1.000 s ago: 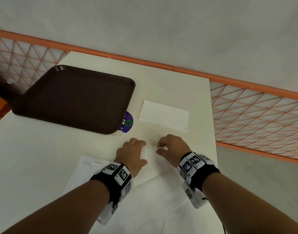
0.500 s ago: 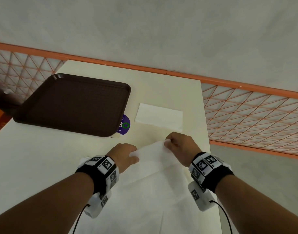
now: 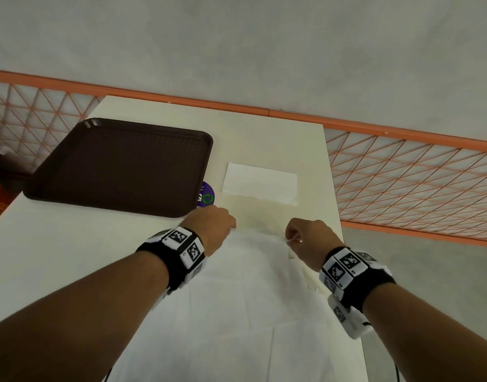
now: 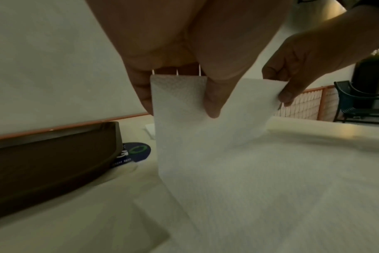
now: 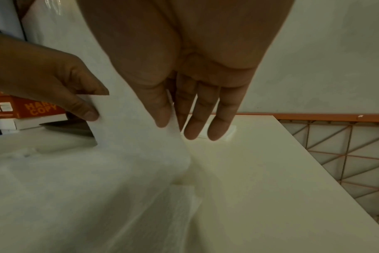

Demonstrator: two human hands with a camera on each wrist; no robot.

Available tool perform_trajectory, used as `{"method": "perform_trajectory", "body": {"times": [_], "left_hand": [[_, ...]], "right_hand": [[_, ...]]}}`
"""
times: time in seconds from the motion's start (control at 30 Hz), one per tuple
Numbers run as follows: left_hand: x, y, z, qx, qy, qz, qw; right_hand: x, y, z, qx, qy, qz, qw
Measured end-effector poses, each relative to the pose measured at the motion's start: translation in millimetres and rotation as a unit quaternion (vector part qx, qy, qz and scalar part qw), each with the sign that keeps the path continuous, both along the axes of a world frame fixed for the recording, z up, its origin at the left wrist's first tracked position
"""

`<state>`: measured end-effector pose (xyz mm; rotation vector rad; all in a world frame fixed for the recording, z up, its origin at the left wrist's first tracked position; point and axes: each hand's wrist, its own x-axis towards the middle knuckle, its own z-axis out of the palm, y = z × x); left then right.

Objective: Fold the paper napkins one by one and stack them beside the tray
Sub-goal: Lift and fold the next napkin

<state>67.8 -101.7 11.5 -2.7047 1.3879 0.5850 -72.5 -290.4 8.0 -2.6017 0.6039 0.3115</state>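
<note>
A white paper napkin (image 3: 260,274) is lifted by its far edge above the table, its near part trailing toward me. My left hand (image 3: 216,226) pinches the far left corner of the napkin (image 4: 184,109) between thumb and fingers. My right hand (image 3: 305,235) pinches the far right corner of the napkin (image 5: 141,137) with thumb and forefinger, its other fingers straight. A folded napkin (image 3: 260,183) lies flat to the right of the brown tray (image 3: 121,164). More napkin sheets (image 5: 180,203) lie under the lifted one.
A purple round sticker (image 3: 206,195) shows at the tray's near right corner. The cream table (image 3: 264,133) ends at the right beside an orange lattice railing (image 3: 408,175). An orange box (image 5: 28,107) sits beyond the table on the left.
Both hands have taken the napkin's far corners, raised the edge off the table and spread apart, so the sheet is stretched wider.
</note>
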Motion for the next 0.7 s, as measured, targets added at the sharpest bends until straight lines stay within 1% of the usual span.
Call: {"method": "perform_trajectory", "body": {"times": [0.1, 0.2, 0.3, 0.4, 0.47, 0.57, 0.63, 0.7], "left_hand": [[-9.1, 12.7, -9.0, 0.031, -0.002, -0.027, 0.999], [-18.3, 26.2, -15.2, 0.042, 0.017, -0.039, 0.998], [-24.9, 38.6, -20.5, 0.056, 0.052, -0.032, 0.997], [-25.7, 41.8, -21.6, 0.074, 0.078, -0.012, 0.994], [-23.9, 37.8, -21.9, 0.036, 0.072, 0.001, 0.997], [-24.6, 24.2, -24.5, -0.035, 0.056, 0.021, 0.998], [-30.9, 14.6, -29.9, -0.036, 0.064, 0.019, 0.997], [-38.3, 8.7, -40.8, -0.017, 0.074, 0.013, 0.997]], "right_hand": [[-7.2, 11.2, -1.7, -0.017, 0.025, 0.026, 0.999], [-14.9, 24.6, -4.0, -0.038, 0.075, 0.075, 0.994], [-22.5, 34.7, -2.3, -0.045, 0.109, 0.115, 0.986], [-27.2, 38.9, 7.8, -0.049, 0.141, 0.139, 0.979], [-24.8, 37.1, 9.9, -0.057, 0.135, 0.140, 0.979], [-13.4, 31.9, -2.4, -0.067, 0.075, 0.115, 0.988], [-4.2, 34.8, -16.0, -0.062, 0.054, 0.113, 0.990], [2.4, 44.1, -30.4, -0.060, 0.057, 0.142, 0.986]]}}
